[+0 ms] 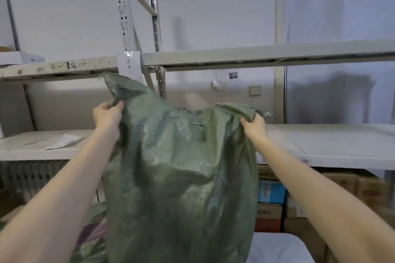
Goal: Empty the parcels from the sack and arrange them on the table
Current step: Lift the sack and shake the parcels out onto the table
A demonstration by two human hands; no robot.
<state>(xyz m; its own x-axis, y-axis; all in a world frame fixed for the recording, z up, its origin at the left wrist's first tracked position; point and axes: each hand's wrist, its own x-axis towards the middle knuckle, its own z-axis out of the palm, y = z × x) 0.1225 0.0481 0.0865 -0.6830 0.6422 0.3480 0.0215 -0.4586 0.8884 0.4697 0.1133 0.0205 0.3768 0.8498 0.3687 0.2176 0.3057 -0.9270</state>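
Observation:
A large green woven sack (pixel 181 166) hangs in front of me, lifted high and filling the middle of the view. My left hand (pixel 108 113) grips its upper left corner. My right hand (pixel 253 124) grips the upper right corner. The sack droops between them and its lower end runs out of view at the bottom. No parcel from inside the sack shows. A white surface (pixel 277 247) lies below at the bottom right, partly hidden by the sack.
A grey metal shelf rack (pixel 235 57) stands right behind the sack. Its middle shelf (pixel 331 145) holds a flat white packet (pixel 62 141) on the left. Cardboard boxes (pixel 342 183) are stacked under it at the right. More green and purple bagging (pixel 92 237) lies low left.

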